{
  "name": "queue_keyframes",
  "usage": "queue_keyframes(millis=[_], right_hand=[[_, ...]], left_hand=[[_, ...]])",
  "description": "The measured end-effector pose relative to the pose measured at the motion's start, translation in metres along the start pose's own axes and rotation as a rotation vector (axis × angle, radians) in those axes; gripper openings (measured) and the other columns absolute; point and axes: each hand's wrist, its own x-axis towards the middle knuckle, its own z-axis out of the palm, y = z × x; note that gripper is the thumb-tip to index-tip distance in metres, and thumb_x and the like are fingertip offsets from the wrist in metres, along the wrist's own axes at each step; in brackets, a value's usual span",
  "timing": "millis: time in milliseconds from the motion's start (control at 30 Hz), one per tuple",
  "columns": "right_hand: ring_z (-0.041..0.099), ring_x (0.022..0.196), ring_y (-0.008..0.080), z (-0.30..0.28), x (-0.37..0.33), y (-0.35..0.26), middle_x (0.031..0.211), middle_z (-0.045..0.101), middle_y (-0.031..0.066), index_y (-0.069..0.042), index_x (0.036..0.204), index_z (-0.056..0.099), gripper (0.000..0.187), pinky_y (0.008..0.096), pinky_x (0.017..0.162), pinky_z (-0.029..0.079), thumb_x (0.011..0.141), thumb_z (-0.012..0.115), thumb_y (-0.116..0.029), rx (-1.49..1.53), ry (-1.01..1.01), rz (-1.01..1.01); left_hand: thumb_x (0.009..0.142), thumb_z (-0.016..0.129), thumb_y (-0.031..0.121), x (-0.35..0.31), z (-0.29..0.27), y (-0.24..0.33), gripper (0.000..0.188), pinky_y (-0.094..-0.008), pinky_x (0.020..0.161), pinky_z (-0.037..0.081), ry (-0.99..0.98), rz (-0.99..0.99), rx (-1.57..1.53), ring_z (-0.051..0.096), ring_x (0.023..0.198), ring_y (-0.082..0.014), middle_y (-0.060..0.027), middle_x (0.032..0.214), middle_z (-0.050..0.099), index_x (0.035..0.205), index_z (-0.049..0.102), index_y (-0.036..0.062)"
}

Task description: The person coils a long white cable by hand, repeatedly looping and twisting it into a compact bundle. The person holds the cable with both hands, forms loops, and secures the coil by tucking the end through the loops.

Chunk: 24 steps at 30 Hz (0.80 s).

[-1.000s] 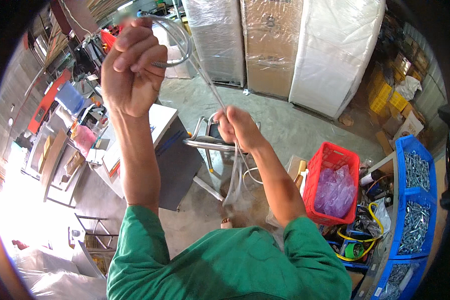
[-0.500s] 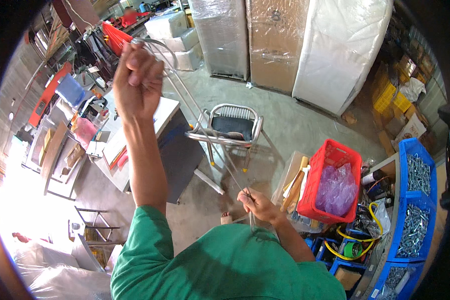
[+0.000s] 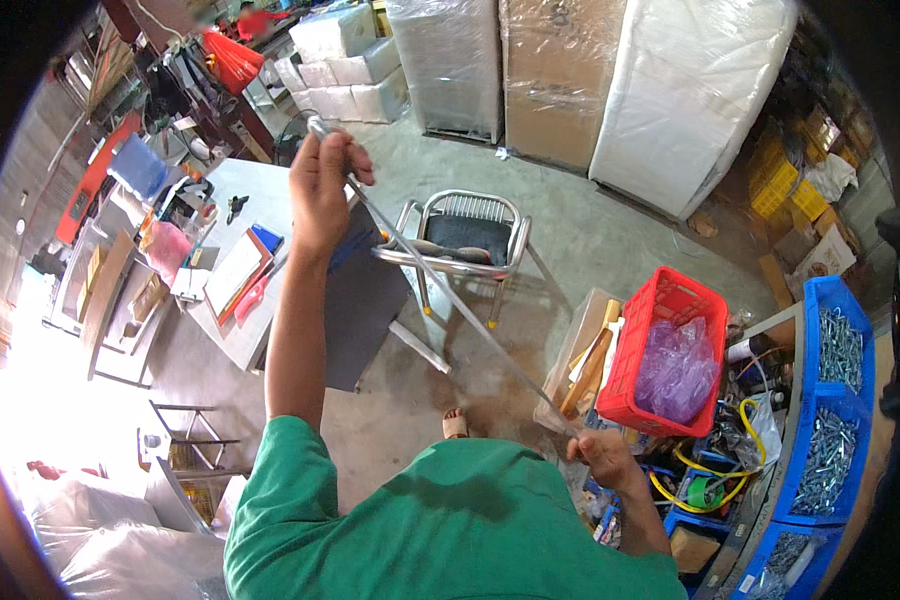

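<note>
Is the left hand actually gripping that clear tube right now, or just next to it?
Touching. In the head view the left hand is raised with its fingers closed around the upper end of the clear tube, which runs taut down to the right hand.

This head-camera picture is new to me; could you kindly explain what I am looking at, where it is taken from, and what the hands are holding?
The picture comes from a wide fisheye camera worn on a person's head, looking down, so straight edges bend toward the rim. There is no machine: the green sleeves at the bottom are the person's own arms. The left hand is raised high and the right hand is low by the waist; both grip a clear tube stretched taut between them. Below on the concrete floor stand a metal chair, a grey worktable with a clipboard and small tools, a red crate holding a purple bag, and blue bins of metal screws. Wrapped pallets stand behind.
</note>
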Motion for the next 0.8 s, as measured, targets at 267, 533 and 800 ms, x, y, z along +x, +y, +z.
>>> queue_keyframes(millis=[267,533,800], right_hand=[[0.058,0.063,0.0341,-0.061,-0.046,-0.08,0.067,0.059,0.0141,-0.001,0.074,0.062,0.03,0.0405,0.06,0.044,0.089,0.062,-0.026,-0.527,0.451,0.002],[0.055,0.072,0.0369,-0.137,-0.048,-0.156,0.079,0.057,0.0166,0.001,0.091,0.059,0.014,0.0449,0.064,0.042,0.09,0.063,-0.012,-1.43,0.739,-0.272],[0.064,0.081,0.0316,-0.198,0.027,-0.202,0.091,0.067,0.0094,-0.008,0.097,0.067,0.017,0.0386,0.07,0.051,0.085,0.071,-0.019,-1.74,0.983,-0.488]], left_hand=[[0.101,0.046,0.01,-0.053,0.022,-0.028,0.015,-0.0368,0.062,0.052,-0.487,0.053,0.575,0.066,0.068,-0.0281,-0.0156,0.075,0.064,0.091,0.048,-0.0012],[0.092,0.061,0.013,-0.114,0.058,-0.048,0.019,-0.045,0.055,0.045,-0.915,0.386,0.604,0.056,0.058,-0.0344,-0.0132,0.063,0.051,0.084,0.048,0.0024],[0.096,0.051,0.015,-0.185,0.109,0.013,0.024,-0.0461,0.054,0.041,-0.994,0.112,0.062,0.052,0.057,-0.0379,-0.0157,0.061,0.047,0.076,0.047,0.0021]])
